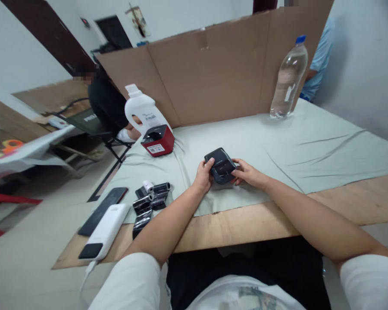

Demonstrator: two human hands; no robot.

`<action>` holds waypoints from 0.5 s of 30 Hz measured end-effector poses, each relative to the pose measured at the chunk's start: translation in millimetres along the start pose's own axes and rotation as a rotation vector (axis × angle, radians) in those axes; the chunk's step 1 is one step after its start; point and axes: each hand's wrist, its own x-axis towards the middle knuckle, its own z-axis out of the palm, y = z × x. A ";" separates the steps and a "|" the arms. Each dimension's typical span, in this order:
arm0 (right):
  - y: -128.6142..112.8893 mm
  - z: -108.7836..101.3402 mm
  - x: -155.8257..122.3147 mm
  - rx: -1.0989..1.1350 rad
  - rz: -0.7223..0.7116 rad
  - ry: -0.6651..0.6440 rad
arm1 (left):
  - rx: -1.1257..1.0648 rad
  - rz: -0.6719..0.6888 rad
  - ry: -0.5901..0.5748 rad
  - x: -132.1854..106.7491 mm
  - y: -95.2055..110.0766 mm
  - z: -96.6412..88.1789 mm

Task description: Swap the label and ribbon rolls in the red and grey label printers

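Note:
A small dark device with a hinged lid point(220, 164), like a mini printer, rests on the pale green cloth point(294, 146). My left hand point(203, 175) grips its left side, fingers curled round the edge. From the right, my right hand point(247, 173) holds it with thumb and fingers pinched on the body. Both hands sit near the cloth's front edge.
A red and black box-shaped device point(158, 141) and a white jug point(141, 108) stand at the left. Black rolls point(150, 202), a black phone point(103, 210) and a white power bank point(104, 232) lie front left. A water bottle point(288, 79) stands by the cardboard screen point(213, 73). People sit beyond.

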 end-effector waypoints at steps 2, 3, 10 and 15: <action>0.4 3.2 -0.7 0.061 -0.003 0.026 | 0.057 -0.012 0.005 1.3 -0.7 -1.1; 0.1 4.6 -0.5 0.096 0.005 0.050 | 0.089 -0.019 0.000 1.3 -0.9 -1.3; -16.8 -29.6 25.9 0.194 0.110 0.362 | 0.341 -0.135 -0.038 -5.3 5.0 2.1; -33.6 -121.8 46.3 0.145 0.065 0.685 | 0.456 -0.163 -0.072 -8.4 8.0 5.6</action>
